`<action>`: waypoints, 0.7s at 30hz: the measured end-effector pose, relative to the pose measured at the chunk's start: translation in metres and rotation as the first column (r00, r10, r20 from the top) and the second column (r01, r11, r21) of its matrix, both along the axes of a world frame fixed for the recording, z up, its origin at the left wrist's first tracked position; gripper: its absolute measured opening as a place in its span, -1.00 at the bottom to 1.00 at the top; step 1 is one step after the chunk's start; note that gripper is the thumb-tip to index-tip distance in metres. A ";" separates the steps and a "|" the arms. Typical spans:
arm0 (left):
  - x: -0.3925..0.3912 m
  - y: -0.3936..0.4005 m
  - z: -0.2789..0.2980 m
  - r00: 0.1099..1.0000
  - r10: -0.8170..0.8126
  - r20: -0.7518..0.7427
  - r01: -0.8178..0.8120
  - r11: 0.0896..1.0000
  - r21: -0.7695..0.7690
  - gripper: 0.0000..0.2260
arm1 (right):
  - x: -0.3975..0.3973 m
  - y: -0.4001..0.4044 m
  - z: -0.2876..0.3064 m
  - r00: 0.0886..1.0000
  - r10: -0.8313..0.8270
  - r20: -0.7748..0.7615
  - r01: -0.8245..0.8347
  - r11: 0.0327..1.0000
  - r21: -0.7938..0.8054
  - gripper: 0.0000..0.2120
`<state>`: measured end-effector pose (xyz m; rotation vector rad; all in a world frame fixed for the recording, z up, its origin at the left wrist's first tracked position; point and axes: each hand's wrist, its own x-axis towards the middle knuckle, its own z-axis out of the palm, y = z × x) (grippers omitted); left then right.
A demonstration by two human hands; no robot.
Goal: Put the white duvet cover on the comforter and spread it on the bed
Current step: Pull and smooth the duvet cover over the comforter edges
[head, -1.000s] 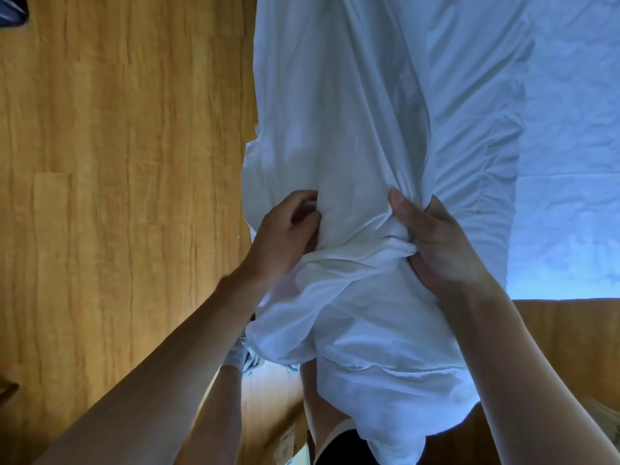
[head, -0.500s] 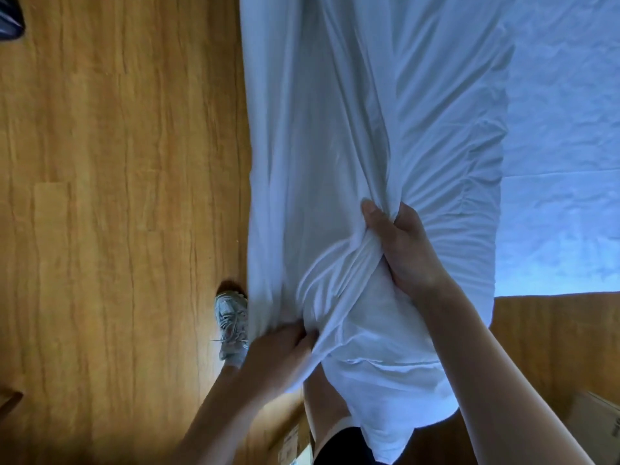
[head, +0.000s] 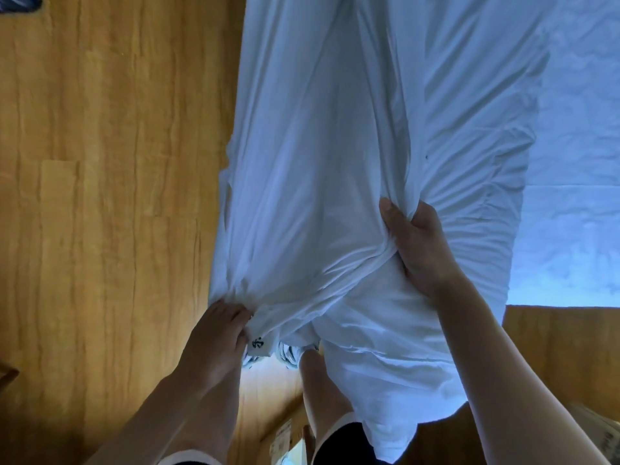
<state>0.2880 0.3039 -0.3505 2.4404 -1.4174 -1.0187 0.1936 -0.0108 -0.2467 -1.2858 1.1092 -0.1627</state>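
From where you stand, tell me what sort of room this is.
Probably a bedroom: a bed with a pale sheet stands on a wood-plank floor, and both hands grip a white duvet cover hanging beside it.

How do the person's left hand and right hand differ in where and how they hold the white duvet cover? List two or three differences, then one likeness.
The left hand is lower, at the duvet cover's left edge by a small printed tag; the right hand is higher, nearer the middle. The left hand's fingers curl over the edge; the right hand's thumb points up beside a bunched fold. Both grip the white fabric.
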 end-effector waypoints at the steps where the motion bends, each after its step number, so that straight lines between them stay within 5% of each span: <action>1: 0.001 0.000 -0.004 1.000 -0.028 -0.009 0.028 0.999 0.029 -0.70 | 0.000 0.000 0.000 1.000 0.001 -0.004 -0.001 1.000 0.000 -0.73; 6: -0.007 -0.030 -0.004 0.985 -0.099 -0.142 0.110 0.991 0.072 -0.72 | 0.005 0.005 0.005 0.997 -0.079 0.001 0.079 0.993 -0.093 -0.86; 9: -0.023 -0.036 0.014 0.952 -0.095 -0.290 0.087 0.995 -0.040 -0.71 | -0.001 0.015 0.007 0.999 -0.021 -0.031 0.010 0.949 -0.314 -0.61; 11: -0.029 -0.026 0.018 0.952 -0.076 -0.297 0.057 0.996 -0.072 -0.71 | -0.013 0.032 0.004 0.992 0.102 -0.079 -0.129 0.768 -0.628 -0.39; 13: -0.030 -0.009 0.012 0.969 -0.054 -0.241 0.028 0.993 -0.111 -0.75 | -0.027 0.050 -0.001 0.906 0.355 -0.231 -0.345 0.304 -0.888 -0.51; 15: -0.031 0.004 0.010 0.987 -0.044 -0.156 0.018 0.986 -0.167 -0.76 | -0.036 0.059 -0.008 0.711 0.583 -0.394 -0.469 -0.024 -0.883 -0.70; 18: -0.032 0.014 0.009 0.996 -0.053 -0.066 0.034 0.965 -0.261 -0.76 | -0.036 0.056 -0.016 0.384 0.802 -0.458 -0.528 -0.217 -0.821 -0.79; 21: -0.030 0.018 0.013 0.996 -0.058 -0.072 0.037 0.964 -0.262 -0.71 | -0.032 0.048 -0.018 0.345 0.833 -0.432 -0.464 -0.249 -0.850 -0.63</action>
